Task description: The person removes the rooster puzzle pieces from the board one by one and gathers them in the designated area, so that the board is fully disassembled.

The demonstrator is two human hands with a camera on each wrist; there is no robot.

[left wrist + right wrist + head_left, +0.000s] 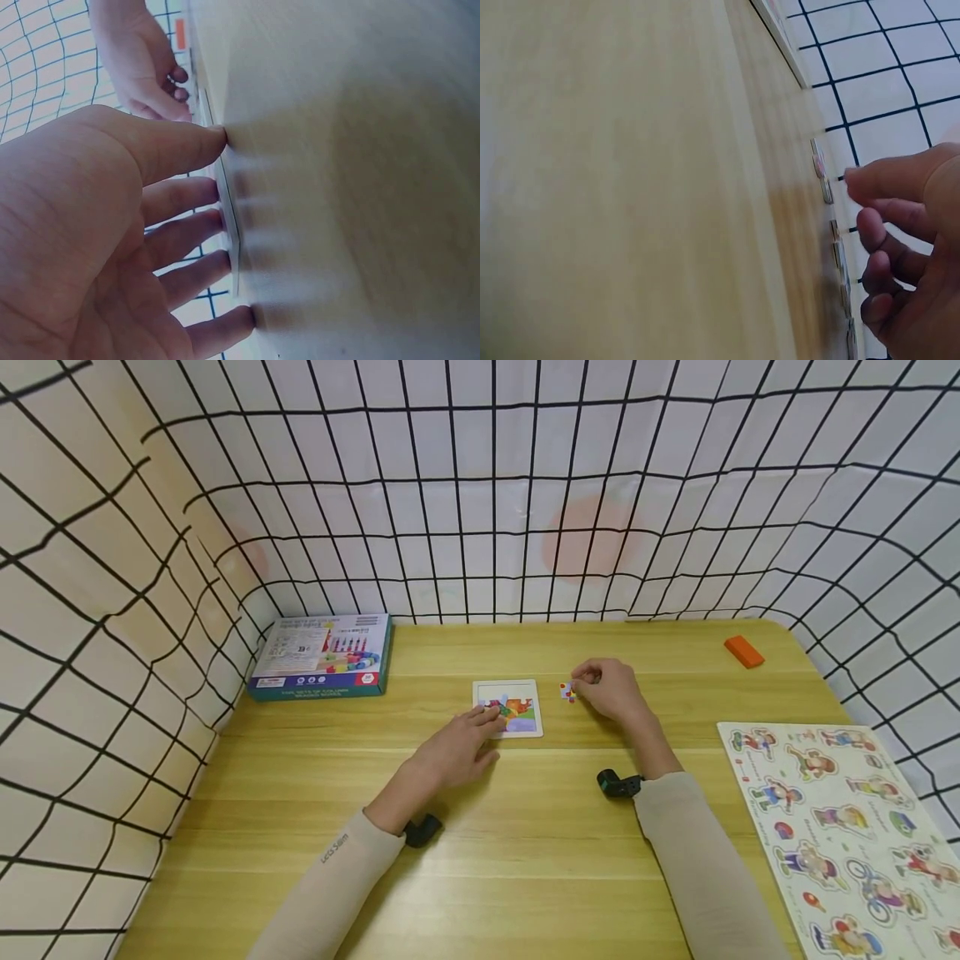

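Observation:
A small jigsaw puzzle in a white frame lies on the table, partly filled with colourful pieces. My left hand rests with spread fingers on its near left part, covering some of the picture. In the left wrist view the fingertips touch the frame's edge, with the little finger on the table. To the right of the frame lie loose puzzle pieces, red, yellow and pale blue. My right hand hovers beside them, fingers loosely bent, nothing visible between them. Several flat pieces show under it in the right wrist view.
A boxed set lies at the back left of the wooden table. An orange block is at the back right. A large illustrated board fills the right side. A black grid-patterned white wall encloses the table.

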